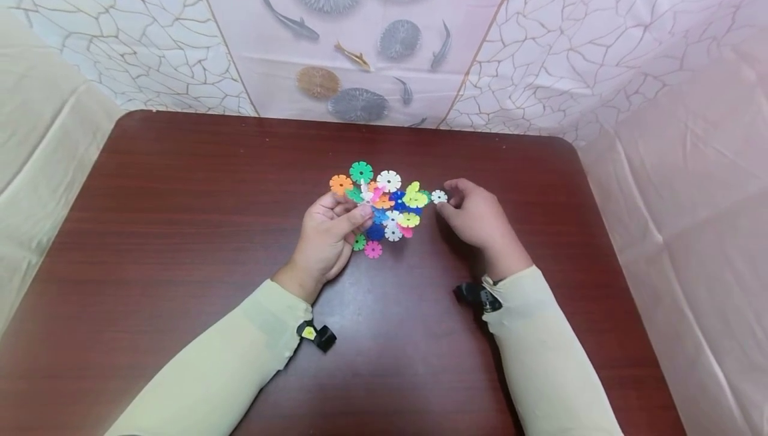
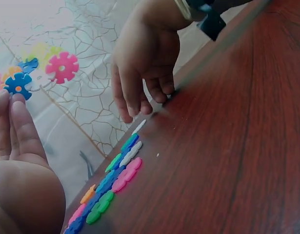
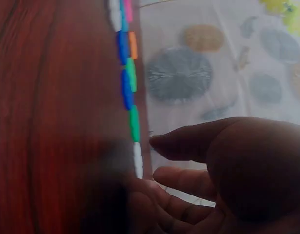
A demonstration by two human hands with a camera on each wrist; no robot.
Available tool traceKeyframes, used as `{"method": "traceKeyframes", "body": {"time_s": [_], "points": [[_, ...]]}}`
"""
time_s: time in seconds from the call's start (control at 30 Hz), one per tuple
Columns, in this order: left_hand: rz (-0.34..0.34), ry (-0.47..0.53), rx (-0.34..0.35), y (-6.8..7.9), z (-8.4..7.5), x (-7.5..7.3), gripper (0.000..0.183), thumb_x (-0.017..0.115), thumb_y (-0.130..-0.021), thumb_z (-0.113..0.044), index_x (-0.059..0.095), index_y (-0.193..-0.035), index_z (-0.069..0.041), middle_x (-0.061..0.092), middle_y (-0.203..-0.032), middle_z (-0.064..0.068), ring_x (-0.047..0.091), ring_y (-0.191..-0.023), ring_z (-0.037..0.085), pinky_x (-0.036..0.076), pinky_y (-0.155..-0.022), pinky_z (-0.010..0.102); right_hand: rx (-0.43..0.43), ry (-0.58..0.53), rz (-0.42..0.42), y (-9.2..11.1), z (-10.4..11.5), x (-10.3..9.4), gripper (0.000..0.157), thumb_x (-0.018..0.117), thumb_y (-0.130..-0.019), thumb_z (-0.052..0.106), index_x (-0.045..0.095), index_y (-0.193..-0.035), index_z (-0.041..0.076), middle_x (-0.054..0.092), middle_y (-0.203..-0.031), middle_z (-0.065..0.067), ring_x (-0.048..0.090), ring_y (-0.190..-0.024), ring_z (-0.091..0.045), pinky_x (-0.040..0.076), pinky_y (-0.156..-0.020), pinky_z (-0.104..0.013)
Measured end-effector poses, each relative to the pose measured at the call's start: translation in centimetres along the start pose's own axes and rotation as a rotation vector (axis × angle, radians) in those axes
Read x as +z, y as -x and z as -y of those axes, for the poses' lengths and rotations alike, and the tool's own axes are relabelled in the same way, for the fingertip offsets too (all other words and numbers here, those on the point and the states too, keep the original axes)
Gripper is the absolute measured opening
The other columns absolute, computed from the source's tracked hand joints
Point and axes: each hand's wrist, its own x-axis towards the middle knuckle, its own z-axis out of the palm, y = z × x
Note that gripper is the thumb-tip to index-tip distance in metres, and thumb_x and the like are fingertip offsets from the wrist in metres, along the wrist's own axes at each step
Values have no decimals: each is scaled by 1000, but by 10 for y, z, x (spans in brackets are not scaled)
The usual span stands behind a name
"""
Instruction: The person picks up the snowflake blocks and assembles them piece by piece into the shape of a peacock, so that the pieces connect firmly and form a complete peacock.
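Note:
My left hand pinches a joined cluster of notched flower-shaped plastic discs above the table, with pink, blue, white, orange and yellow pieces. Below it, a row of linked discs lies flat on the table in blue, green, pink, white and orange. A white disc forms the right end of that row. Beside this disc is my right hand, its fingers loosely bent and thumb apart from them in the right wrist view. Whether a fingertip touches the white disc, I cannot tell. In the head view the cluster overlaps part of the row.
The dark reddish-brown table has a rounded far edge. Behind it hangs a patterned cloth, and pale drapes stand along the sides. Black straps with small devices are on both wrists.

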Motion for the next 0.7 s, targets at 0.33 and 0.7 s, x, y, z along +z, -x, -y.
{"method": "traceKeyframes", "body": {"time_s": [0.33, 0.7], "points": [[31, -25, -57, -2, 1, -6, 21, 64, -108, 9, 73, -107, -10, 77, -99, 3, 77, -89, 12, 68, -85, 24, 16, 28, 52, -8, -1, 5, 28, 78, -103, 23, 71, -123, 6, 72, -114, -17, 65, -105, -35, 56, -97, -52], [71, 53, -155, -3, 0, -7, 27, 57, -112, 9, 73, -109, -12, 76, -99, 0, 74, -86, 10, 67, -84, 22, -208, -632, -34, 29, 27, -24, 31, 82, -103, 7, 75, -133, 2, 81, -108, -9, 82, -91, -19, 70, -83, -30]]}}
